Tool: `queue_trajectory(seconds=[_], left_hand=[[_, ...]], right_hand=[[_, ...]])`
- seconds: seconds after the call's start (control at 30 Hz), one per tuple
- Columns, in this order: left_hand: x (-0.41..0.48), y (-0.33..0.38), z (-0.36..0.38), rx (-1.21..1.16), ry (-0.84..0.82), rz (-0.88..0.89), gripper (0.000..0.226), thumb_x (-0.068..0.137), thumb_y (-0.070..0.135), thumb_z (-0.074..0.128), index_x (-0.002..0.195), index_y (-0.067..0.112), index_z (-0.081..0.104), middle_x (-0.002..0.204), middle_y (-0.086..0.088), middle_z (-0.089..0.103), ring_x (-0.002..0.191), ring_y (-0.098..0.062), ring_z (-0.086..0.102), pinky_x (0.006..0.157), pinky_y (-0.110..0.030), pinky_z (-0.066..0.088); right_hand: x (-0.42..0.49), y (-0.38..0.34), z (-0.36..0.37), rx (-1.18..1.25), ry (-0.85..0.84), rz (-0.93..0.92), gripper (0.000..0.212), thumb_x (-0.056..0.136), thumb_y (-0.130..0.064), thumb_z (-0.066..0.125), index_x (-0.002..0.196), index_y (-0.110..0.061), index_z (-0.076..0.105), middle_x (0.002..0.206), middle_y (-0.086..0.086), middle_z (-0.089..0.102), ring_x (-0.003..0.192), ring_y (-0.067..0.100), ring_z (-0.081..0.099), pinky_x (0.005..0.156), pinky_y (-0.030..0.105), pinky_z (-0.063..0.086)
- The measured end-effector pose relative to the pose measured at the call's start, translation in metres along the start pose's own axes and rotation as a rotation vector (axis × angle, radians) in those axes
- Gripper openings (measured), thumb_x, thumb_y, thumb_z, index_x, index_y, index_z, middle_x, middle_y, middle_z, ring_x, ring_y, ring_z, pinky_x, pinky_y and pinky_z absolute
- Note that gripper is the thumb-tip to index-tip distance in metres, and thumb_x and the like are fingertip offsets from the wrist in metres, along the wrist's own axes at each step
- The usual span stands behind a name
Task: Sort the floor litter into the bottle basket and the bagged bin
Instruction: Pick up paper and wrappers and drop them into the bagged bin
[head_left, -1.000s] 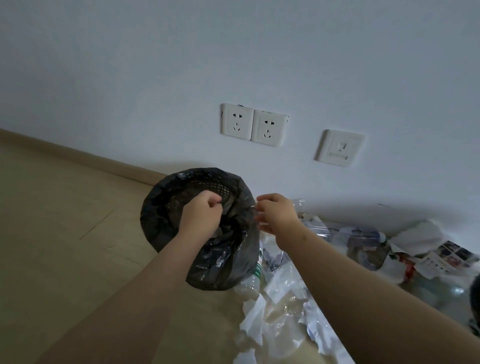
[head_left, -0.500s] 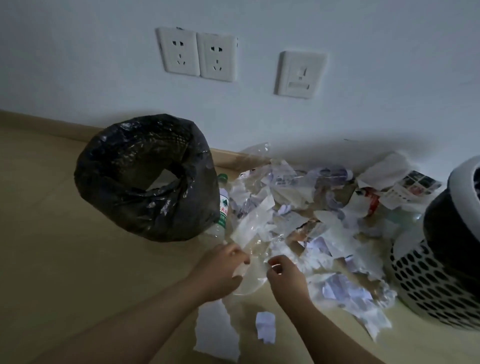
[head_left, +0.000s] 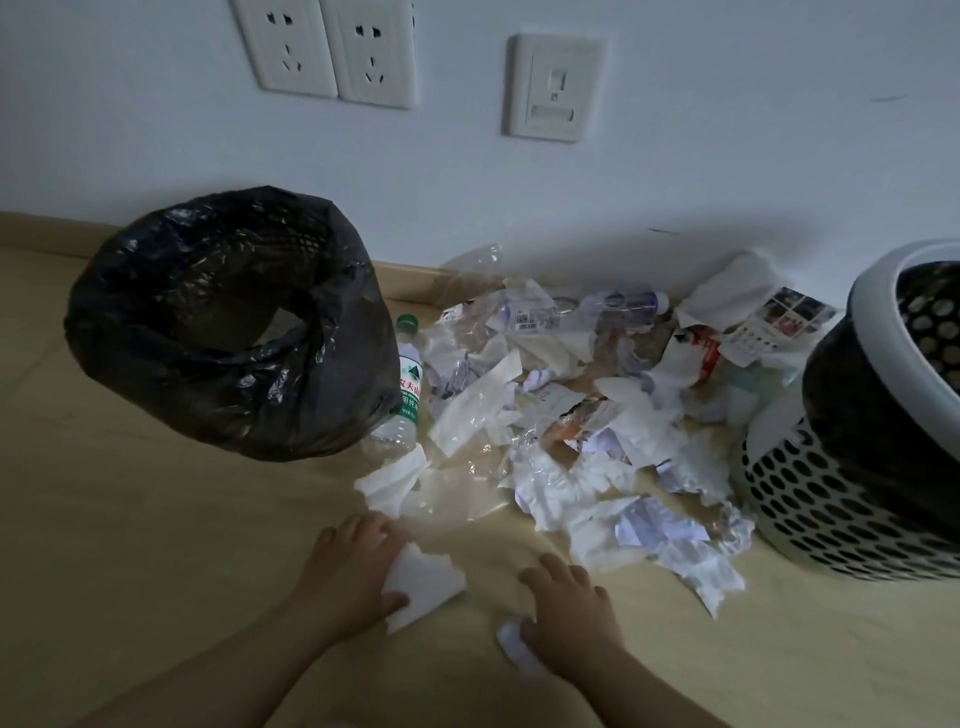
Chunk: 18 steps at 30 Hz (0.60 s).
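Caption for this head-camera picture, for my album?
Sorting litter: left hand grips a paper sheet, right hand pinches a small scrap, near bagged bin and basket.

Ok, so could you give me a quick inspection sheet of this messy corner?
Surface: beige floor, littered.
Job's things: black-bagged bin at left, mouth tipped toward camera; white holed basket at right; green-capped bottle beside the bin.
Clutter: torn paper and plastic wrap piled between them.
Fingers: left hand grips a paper sheet; right hand touches a small scrap, grip unclear.
Cables: nothing seen.
Surroundings: white wall, two sockets, one switch.
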<state>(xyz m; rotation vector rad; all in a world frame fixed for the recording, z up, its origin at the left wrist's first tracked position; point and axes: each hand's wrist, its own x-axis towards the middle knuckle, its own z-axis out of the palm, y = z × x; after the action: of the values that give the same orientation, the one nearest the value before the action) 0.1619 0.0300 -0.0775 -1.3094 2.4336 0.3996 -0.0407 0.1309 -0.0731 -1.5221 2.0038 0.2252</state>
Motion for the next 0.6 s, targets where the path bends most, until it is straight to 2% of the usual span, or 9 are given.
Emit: queue_trajectory(seconds=[0.07, 0.13, 0.2, 0.27, 0.33, 0.4, 0.47, 0.53, 0.6], left_hand=[[0.003, 0.008, -0.003, -0.023, 0.058, -0.026, 0.065, 0.061, 0.056, 0.073, 0.117, 0.029, 0.057, 0.118, 0.0, 0.052, 0.107, -0.025, 0.054, 0.085, -0.037, 0.044], [0.014, 0.011, 0.002, 0.043, 0.188, 0.029, 0.064, 0.028, 0.054, 0.084, 0.085, 0.027, 0.07, 0.081, 0.0, 0.06, 0.07, -0.023, 0.061, 0.062, -0.032, 0.05], [0.024, 0.019, -0.003, 0.104, 0.272, 0.063, 0.057, 0.022, 0.047, 0.085, 0.071, 0.024, 0.068, 0.067, -0.001, 0.056, 0.057, -0.023, 0.056, 0.057, -0.03, 0.046], [0.032, 0.024, -0.014, 0.146, 0.304, 0.092, 0.048, 0.027, 0.043, 0.084, 0.065, 0.021, 0.064, 0.064, -0.003, 0.054, 0.057, -0.023, 0.053, 0.063, -0.031, 0.036], [0.036, 0.031, -0.028, 0.182, 0.312, 0.123, 0.042, 0.035, 0.04, 0.084, 0.067, 0.022, 0.064, 0.07, -0.004, 0.056, 0.064, -0.024, 0.054, 0.068, -0.033, 0.028], [0.039, 0.038, -0.037, 0.225, 0.281, 0.179, 0.039, 0.059, 0.043, 0.077, 0.091, 0.024, 0.067, 0.107, -0.01, 0.058, 0.095, -0.029, 0.054, 0.086, -0.039, 0.029], [0.048, 0.04, -0.035, 0.194, 0.133, 0.207, 0.042, 0.086, 0.043, 0.053, 0.126, 0.028, 0.051, 0.151, -0.009, 0.022, 0.132, -0.032, 0.029, 0.107, -0.045, 0.019], [0.05, 0.042, -0.036, 0.035, -0.116, 0.149, 0.053, 0.091, 0.048, 0.045, 0.14, 0.033, 0.033, 0.158, -0.002, -0.004, 0.141, -0.031, 0.016, 0.111, -0.044, 0.02], [0.053, 0.039, -0.029, -0.116, -0.239, 0.102, 0.061, 0.09, 0.054, 0.046, 0.144, 0.037, 0.024, 0.158, 0.001, -0.012, 0.142, -0.03, 0.019, 0.11, -0.043, 0.026]], right_hand=[[0.008, 0.002, -0.011, 0.011, 0.106, 0.039, 0.039, 0.091, -0.023, 0.046, 0.13, -0.026, 0.047, 0.138, -0.001, 0.041, 0.126, 0.021, 0.041, 0.098, 0.029, 0.036], [0.018, 0.0, -0.026, 0.063, 0.318, 0.073, 0.032, 0.086, -0.014, 0.051, 0.117, -0.016, 0.057, 0.12, 0.008, 0.051, 0.112, 0.029, 0.05, 0.089, 0.034, 0.041], [0.03, -0.005, -0.045, 0.102, 0.582, 0.054, 0.026, 0.068, -0.005, 0.069, 0.093, -0.007, 0.064, 0.092, 0.014, 0.058, 0.085, 0.036, 0.059, 0.071, 0.04, 0.048], [0.038, -0.011, -0.065, 0.078, 0.726, 0.018, 0.04, 0.05, -0.002, 0.078, 0.088, -0.009, 0.065, 0.085, 0.014, 0.06, 0.073, 0.034, 0.061, 0.063, 0.041, 0.051], [0.043, -0.022, -0.082, 0.077, 0.691, -0.028, 0.053, 0.066, -0.01, 0.071, 0.117, -0.017, 0.057, 0.123, 0.016, 0.051, 0.107, 0.037, 0.053, 0.089, 0.045, 0.045], [0.05, -0.027, -0.091, 0.066, 0.482, -0.028, 0.063, 0.081, -0.023, 0.059, 0.138, -0.032, 0.033, 0.153, 0.007, 0.014, 0.137, 0.032, 0.023, 0.109, 0.043, 0.026], [0.055, -0.029, -0.092, 0.066, 0.31, -0.039, 0.068, 0.083, -0.03, 0.059, 0.141, -0.038, 0.024, 0.157, 0.001, -0.002, 0.142, 0.031, 0.011, 0.113, 0.045, 0.02], [0.056, -0.029, -0.084, 0.136, 0.171, -0.056, 0.071, 0.082, -0.034, 0.061, 0.142, -0.04, 0.024, 0.157, -0.002, 0.0, 0.143, 0.03, 0.012, 0.113, 0.047, 0.02], [0.053, -0.024, -0.069, 0.16, 0.047, -0.058, 0.07, 0.082, -0.035, 0.061, 0.143, -0.04, 0.026, 0.158, -0.003, 0.005, 0.143, 0.029, 0.014, 0.113, 0.047, 0.021]])
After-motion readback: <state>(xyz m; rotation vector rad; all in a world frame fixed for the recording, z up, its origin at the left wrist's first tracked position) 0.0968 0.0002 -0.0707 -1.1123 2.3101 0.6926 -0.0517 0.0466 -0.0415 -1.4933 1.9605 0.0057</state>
